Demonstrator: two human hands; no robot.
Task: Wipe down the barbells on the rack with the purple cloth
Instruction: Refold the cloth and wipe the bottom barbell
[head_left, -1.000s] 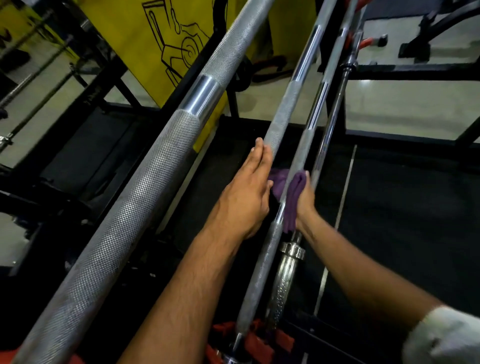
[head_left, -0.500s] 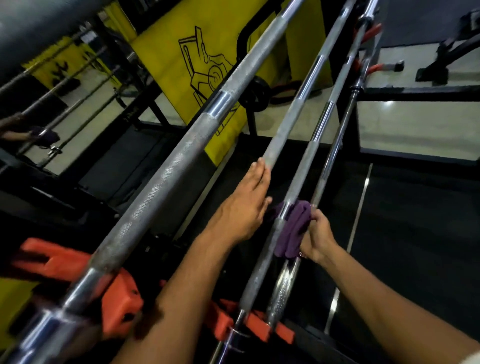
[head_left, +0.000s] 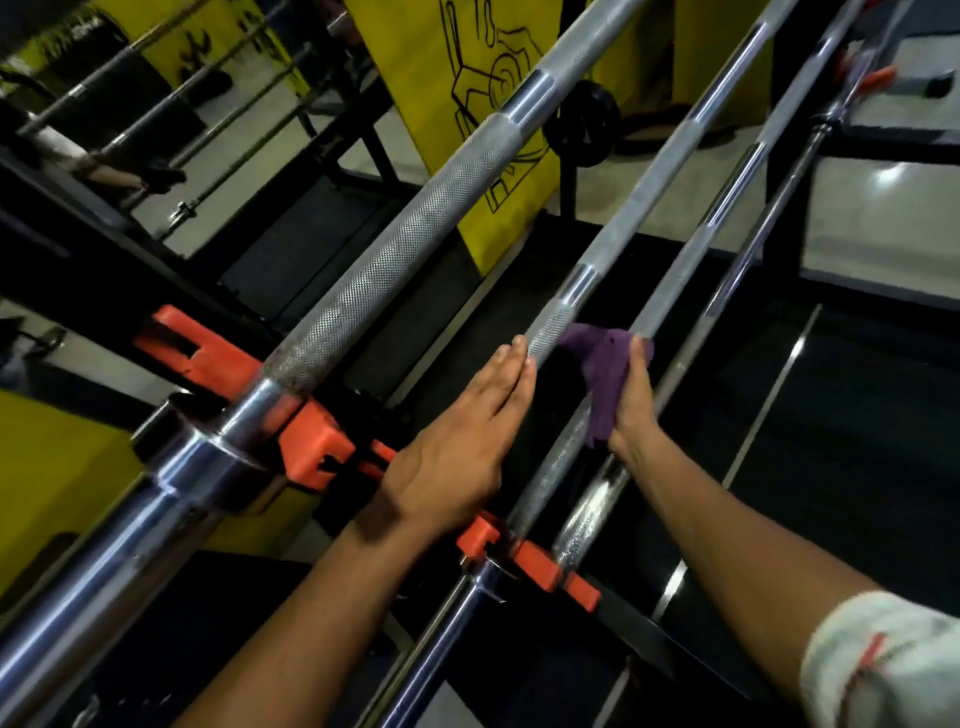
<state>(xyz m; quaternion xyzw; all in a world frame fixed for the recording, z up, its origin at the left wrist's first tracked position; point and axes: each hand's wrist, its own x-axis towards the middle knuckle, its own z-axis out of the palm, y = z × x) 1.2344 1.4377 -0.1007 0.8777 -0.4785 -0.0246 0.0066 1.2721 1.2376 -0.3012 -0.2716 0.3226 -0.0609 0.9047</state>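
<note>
The crumpled purple cloth (head_left: 602, 374) sits bunched around the third knurled steel barbell (head_left: 670, 291) from the left, just above its chrome sleeve, and has slid a little up the shaft since half a second ago. The right hand (head_left: 631, 410) holds it there, its grip closed round cloth and bar together. The left hand (head_left: 457, 447) still lies flat, fingers straight, against the neighbouring slim knurled barbell (head_left: 597, 260), steadying it. Judging by this, the wiping stroke is under way; the thick barbell (head_left: 395, 249) on the orange rack cradles (head_left: 311, 441) waits untouched by either hand
</note>
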